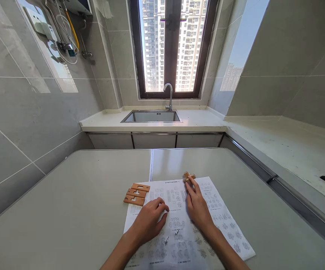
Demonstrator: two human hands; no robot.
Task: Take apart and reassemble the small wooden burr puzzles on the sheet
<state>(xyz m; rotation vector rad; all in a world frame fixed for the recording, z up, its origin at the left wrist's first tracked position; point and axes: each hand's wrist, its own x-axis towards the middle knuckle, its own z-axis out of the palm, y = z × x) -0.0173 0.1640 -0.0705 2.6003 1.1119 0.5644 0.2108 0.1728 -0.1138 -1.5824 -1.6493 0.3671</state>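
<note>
Both forearms enter from the bottom edge, head view. Left hand [149, 219] lies loosely curled on printed sheet [221, 221], gripping nothing. Right hand [197, 204] lies on the same sheet, just beside the left. Its fingertips [188, 184] touch small wooden block [189, 176] at the sheet's far edge; pinched or only touched, can't tell. Three flat wooden pieces [136, 194] lie stacked side by side just beyond the left knuckles, outward of them, partly on table [80, 195]. Sink [152, 117] and faucet [168, 95] are well beyond both hands.

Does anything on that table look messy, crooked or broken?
Nothing much. The printed sheet lies slightly askew to the table seam, and three wooden pieces lie by its far left corner. Nothing spilled or damaged.
</note>
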